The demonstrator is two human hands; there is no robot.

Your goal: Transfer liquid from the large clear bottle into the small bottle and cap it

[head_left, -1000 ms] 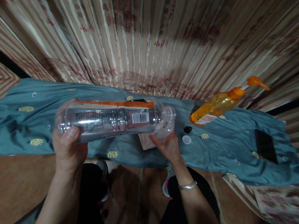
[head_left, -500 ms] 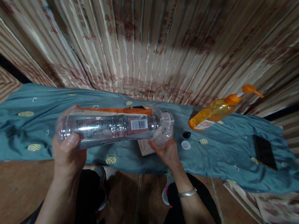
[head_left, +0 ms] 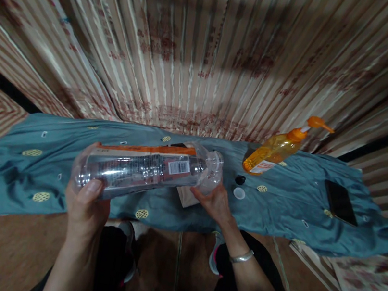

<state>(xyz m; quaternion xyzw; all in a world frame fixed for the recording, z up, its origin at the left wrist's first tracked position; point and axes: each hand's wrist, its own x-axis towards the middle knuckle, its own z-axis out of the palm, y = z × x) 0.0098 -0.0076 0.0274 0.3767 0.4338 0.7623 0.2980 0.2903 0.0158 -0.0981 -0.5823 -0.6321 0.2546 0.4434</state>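
A large clear plastic bottle (head_left: 147,167) with an orange-edged label and a barcode lies almost level above the cloth, its mouth to the right. My left hand (head_left: 87,200) is wrapped round its base, thumb on the near side. At the neck, my right hand (head_left: 216,202) grips a small clear plastic container (head_left: 210,182) right against the bottle's mouth; whether the two touch is hard to see. Just right of that hand lie a black cap (head_left: 240,180) and a white round cap (head_left: 239,193).
An orange pump bottle (head_left: 273,152) stands behind the caps, and a dark phone (head_left: 340,201) lies at the right. Beneath the bottle, a beige box-like thing (head_left: 188,197) is partly hidden. A teal patterned cloth (head_left: 279,211) covers the surface; a striped curtain (head_left: 194,43) hangs behind.
The whole view has shifted slightly. Both hands keep their grip, and the large bottle stays almost level with its mouth at the small container.
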